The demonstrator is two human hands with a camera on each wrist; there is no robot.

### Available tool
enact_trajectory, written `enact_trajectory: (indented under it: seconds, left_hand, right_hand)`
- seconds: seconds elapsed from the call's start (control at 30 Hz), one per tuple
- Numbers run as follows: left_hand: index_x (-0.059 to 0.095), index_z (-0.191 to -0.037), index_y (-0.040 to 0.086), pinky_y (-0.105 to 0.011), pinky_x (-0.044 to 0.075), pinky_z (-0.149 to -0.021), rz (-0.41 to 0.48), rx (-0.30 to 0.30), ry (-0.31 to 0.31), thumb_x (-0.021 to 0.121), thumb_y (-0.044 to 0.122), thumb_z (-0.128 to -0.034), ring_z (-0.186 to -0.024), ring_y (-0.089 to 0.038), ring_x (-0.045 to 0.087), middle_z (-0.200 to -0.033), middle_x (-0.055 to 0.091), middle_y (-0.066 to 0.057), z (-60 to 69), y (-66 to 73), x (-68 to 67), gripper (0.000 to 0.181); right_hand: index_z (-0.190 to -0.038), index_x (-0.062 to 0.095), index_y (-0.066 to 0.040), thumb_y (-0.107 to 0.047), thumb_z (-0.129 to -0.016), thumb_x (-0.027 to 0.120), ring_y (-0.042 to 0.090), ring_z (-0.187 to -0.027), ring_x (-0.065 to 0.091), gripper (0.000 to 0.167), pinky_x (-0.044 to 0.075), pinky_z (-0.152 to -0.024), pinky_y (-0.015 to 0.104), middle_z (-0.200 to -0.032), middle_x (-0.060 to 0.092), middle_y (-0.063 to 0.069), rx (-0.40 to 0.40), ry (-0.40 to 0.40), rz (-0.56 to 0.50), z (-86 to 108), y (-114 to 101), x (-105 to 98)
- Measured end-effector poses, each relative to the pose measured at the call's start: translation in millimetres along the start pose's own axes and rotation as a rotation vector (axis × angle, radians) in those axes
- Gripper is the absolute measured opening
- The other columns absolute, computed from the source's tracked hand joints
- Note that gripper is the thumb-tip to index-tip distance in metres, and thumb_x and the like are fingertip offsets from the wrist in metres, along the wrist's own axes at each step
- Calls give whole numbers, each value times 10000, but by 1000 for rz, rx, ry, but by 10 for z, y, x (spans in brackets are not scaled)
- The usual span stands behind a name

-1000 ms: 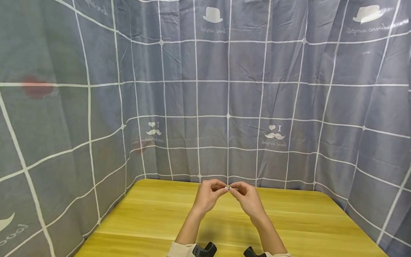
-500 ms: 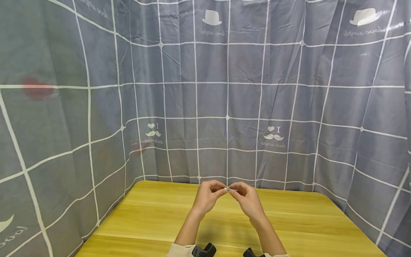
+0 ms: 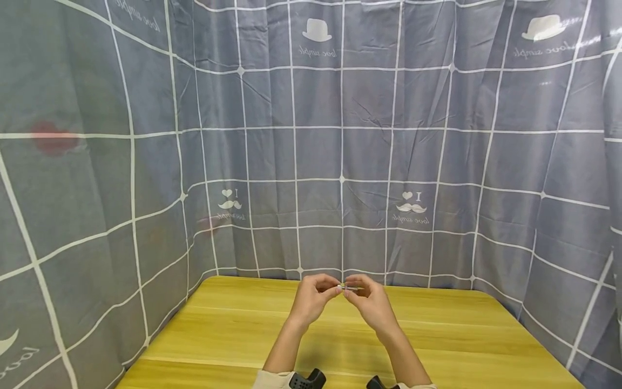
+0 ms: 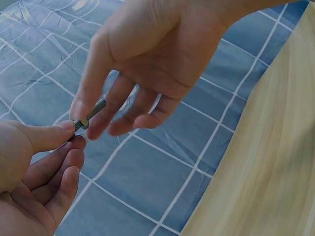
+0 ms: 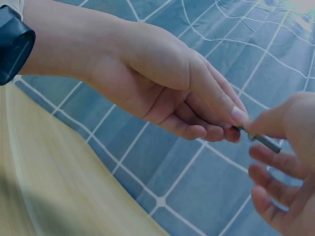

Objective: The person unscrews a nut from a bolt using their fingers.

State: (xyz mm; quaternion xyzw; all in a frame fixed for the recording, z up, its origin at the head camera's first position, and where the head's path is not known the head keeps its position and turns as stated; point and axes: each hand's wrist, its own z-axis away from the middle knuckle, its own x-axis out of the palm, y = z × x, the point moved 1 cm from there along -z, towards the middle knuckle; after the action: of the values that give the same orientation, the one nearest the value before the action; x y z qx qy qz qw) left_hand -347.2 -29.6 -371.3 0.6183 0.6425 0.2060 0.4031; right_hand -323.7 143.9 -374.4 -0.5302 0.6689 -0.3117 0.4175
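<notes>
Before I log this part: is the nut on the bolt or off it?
On. The nut sits around the bolt, whose threaded end sticks out past it in the left wrist view.

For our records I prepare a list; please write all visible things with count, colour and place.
Table: one, yellow, low in the head view.
Curtain: panel count unclear, grey with white lines, behind the table.
Hat prints: at least two, white, high up.
Moustache prints: at least three, white, lower down.
Lettering: several, white, on the curtain.
Blurred patch: one clear, red, far left.
Bolt: one, grey, held before the curtain.
Ring, probably a nut: one, metallic, around the bolt.
Sleeves: two, beige, at the bottom.
Wrist devices: two, black, by the sleeves.
Left hand: one, pinches the bolt's end.
Right hand: one, thumb touching the ring.
</notes>
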Motion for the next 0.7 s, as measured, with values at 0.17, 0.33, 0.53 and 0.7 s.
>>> enact_trajectory:
  seconds: [0.17, 0.33, 0.53, 0.7]
  left_hand:
    - [790, -975, 47, -346, 562, -795, 13, -9, 0, 766, 133, -954, -869, -178, 709, -908, 763, -25, 16, -13, 10, 92]
    - [788, -985, 32, -352, 562, -796, 11, 8, -1, 760, 117, -957, -876, -194, 708, -915, 760, -48, -13, 9, 14, 93]
    - [789, -981, 45, -364, 565, -818, 20, -5, -3, 762, 126, -957, -889, -188, 710, -925, 762, -39, -4, 8, -4, 89]
    - [786, -994, 29, -372, 560, -808, 41, -4, 7, 760, 106, -954, -898, -224, 704, -928, 762, -63, 14, 22, 0, 90]
  right_hand:
    - [-1216, 716, -66, -307, -1015, 698, 256, -1031, 638, 315, 527, -855, 453, -1129, 700, 61, 27, 8, 58, 11, 46, 23]
    - [-1082, 732, -50, -168, -1006, 708, 247, -956, 632, 142, 522, -831, 412, -1054, 695, 67, -10, 27, 51, -26, 17, 1]
    - [-1257, 684, -68, -244, -988, 740, 265, -1022, 636, 326, 541, -849, 447, -1184, 683, 80, 18, 19, 50, -21, 20, 16]
    - [-1124, 736, -39, -225, -1027, 683, 233, -977, 619, 217, 503, -856, 414, -1070, 702, 62, -5, 29, 46, 1, 24, 7]
